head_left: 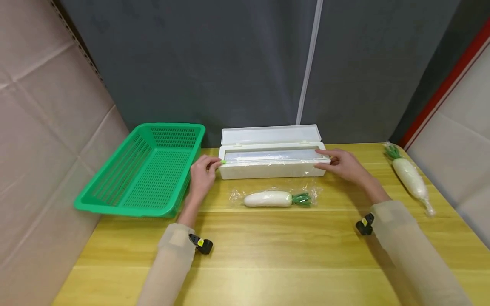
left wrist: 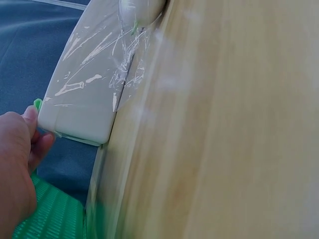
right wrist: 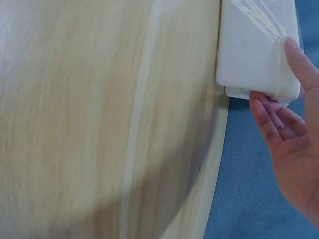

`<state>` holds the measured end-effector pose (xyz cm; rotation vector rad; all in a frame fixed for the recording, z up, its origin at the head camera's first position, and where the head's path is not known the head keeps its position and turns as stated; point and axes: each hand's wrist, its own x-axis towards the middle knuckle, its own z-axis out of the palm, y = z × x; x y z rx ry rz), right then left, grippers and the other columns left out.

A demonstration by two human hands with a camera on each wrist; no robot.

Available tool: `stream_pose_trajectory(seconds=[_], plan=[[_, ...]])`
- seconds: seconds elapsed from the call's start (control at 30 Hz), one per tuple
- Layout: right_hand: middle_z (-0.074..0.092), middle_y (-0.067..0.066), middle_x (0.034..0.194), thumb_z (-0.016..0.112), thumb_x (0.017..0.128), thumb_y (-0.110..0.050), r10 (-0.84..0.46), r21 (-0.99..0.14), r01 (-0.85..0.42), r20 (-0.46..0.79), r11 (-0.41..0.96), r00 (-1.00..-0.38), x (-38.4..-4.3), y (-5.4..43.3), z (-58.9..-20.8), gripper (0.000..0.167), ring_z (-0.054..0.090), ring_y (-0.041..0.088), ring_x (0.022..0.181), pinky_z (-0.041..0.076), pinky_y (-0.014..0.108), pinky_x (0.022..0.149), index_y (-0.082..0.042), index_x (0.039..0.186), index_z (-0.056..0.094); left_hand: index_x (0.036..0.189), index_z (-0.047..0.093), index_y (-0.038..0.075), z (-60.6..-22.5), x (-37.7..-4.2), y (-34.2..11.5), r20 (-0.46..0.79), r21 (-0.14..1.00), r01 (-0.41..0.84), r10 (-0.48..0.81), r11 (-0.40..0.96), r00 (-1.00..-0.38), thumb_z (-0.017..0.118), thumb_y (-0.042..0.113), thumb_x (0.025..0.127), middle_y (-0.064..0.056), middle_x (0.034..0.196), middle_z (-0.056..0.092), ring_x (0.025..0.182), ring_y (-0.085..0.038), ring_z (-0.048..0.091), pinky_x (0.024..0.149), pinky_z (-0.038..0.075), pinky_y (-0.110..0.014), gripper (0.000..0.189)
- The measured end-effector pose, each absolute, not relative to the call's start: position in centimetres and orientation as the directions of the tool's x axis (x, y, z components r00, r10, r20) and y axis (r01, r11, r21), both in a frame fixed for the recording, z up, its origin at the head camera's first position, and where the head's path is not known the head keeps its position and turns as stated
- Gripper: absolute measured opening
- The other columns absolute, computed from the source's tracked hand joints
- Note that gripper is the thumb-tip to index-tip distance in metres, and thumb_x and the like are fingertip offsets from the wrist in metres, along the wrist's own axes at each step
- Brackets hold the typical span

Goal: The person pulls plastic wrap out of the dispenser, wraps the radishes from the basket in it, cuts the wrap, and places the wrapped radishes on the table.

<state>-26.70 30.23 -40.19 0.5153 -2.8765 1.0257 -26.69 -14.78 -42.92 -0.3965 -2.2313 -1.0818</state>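
A white cling film dispenser stands on the table with its lid raised at the back and a film roll inside. At its left end, my left hand pinches a small green slider tab between thumb and fingers. The right end is gripped by my right hand, its thumb on the front face and its fingers at the end wall. Clear film hangs over the front of the box. Just before it lies a white radish with green stems, on a piece of clear film.
A green plastic basket stands left of the dispenser, close to my left forearm. Near the table's right edge lies another white radish wrapped in film. A dark grey partition rises behind the table.
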Motion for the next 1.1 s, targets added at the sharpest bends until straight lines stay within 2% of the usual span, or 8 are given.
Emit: stream_pose_trajectory(seconds=[0.3,0.37,0.47,0.53,0.63,0.77,0.93,1.1], plan=[[0.031,-0.002,0.057,0.07,0.096,-0.039,-0.333,-0.591,-0.326,0.102,0.738,-0.938,-26.7,30.3,-39.8,0.062,0.031,0.013,0.052,0.03,0.028,0.049,-0.015,0.15,0.051,0.097,0.076,-0.005,-43.1,-26.3,-14.6,0.619,0.621,0.494,0.005,0.608,-0.785,0.074,0.002,0.09,-0.014,0.086,0.067,0.075,-0.021,0.063,0.065,0.051,-0.022,0.009],[0.042,0.003,0.066,0.069,0.097,-0.036,-0.344,-0.585,-0.344,0.115,0.735,-0.932,-26.5,30.3,-39.7,0.061,0.037,0.016,0.058,0.034,0.029,0.054,-0.012,0.15,0.05,0.099,0.076,-0.006,-43.0,-26.2,-14.5,0.613,0.625,0.495,0.013,0.603,-0.79,0.073,0.0,0.091,-0.014,0.086,0.066,0.075,-0.022,0.063,0.065,0.052,-0.021,0.01],[0.054,0.02,0.097,0.069,0.098,-0.031,-0.347,-0.589,-0.36,0.14,0.724,-0.927,-26.0,30.3,-39.6,0.059,0.049,0.024,0.076,0.043,0.034,0.065,-0.01,0.15,0.048,0.104,0.074,-0.008,-43.0,-26.1,-14.4,0.618,0.624,0.508,0.023,0.594,-0.786,0.073,-0.001,0.091,-0.017,0.088,0.064,0.075,-0.024,0.064,0.066,0.054,-0.023,0.015],[0.05,0.028,0.122,0.069,0.098,-0.028,-0.343,-0.6,-0.368,0.162,0.71,-0.925,-25.8,30.3,-39.6,0.057,0.051,0.031,0.092,0.045,0.041,0.075,-0.008,0.149,0.05,0.108,0.072,-0.01,-42.9,-26.1,-14.3,0.632,0.616,0.527,0.031,0.586,-0.774,0.073,-0.001,0.091,-0.019,0.089,0.062,0.075,-0.026,0.064,0.067,0.056,-0.027,0.02],[0.042,0.033,0.136,0.07,0.098,-0.024,-0.327,-0.62,-0.381,0.205,0.686,-0.922,-25.4,30.3,-39.7,0.05,0.05,0.039,0.103,0.046,0.05,0.082,-0.005,0.142,0.057,0.112,0.071,-0.011,-42.6,-26.1,-14.1,0.657,0.595,0.557,0.048,0.58,-0.752,0.073,-0.001,0.091,-0.021,0.093,0.06,0.078,-0.029,0.064,0.07,0.058,-0.033,0.023],[0.042,0.033,0.138,0.072,0.096,-0.02,-0.301,-0.619,-0.408,0.275,0.672,-0.913,-25.1,30.1,-39.9,0.036,0.053,0.041,0.101,0.047,0.054,0.083,-0.002,0.127,0.069,0.109,0.073,-0.008,-42.2,-25.9,-13.7,0.668,0.551,0.576,0.094,0.605,-0.738,0.073,0.002,0.092,-0.019,0.1,0.059,0.086,-0.031,0.064,0.077,0.057,-0.039,0.02],[0.051,0.027,0.131,0.075,0.093,-0.014,-0.283,-0.586,-0.458,0.369,0.669,-0.885,-25.1,29.9,-40.5,0.025,0.056,0.035,0.092,0.047,0.044,0.077,-0.002,0.115,0.075,0.106,0.075,-0.002,-41.8,-25.8,-13.3,0.658,0.491,0.581,0.16,0.65,-0.735,0.075,0.009,0.091,-0.016,0.103,0.06,0.098,-0.033,0.059,0.084,0.051,-0.044,0.019],[0.057,0.024,0.125,0.078,0.089,-0.01,-0.268,-0.563,-0.498,0.443,0.659,-0.855,-25.3,29.3,-40.9,0.022,0.051,0.029,0.1,0.045,0.037,0.075,-0.002,0.11,0.077,0.104,0.077,0.001,-41.6,-26.0,-13.2,0.638,0.478,0.583,0.196,0.657,-0.745,0.079,0.013,0.088,-0.013,0.103,0.059,0.099,-0.032,0.054,0.084,0.048,-0.044,0.02]])
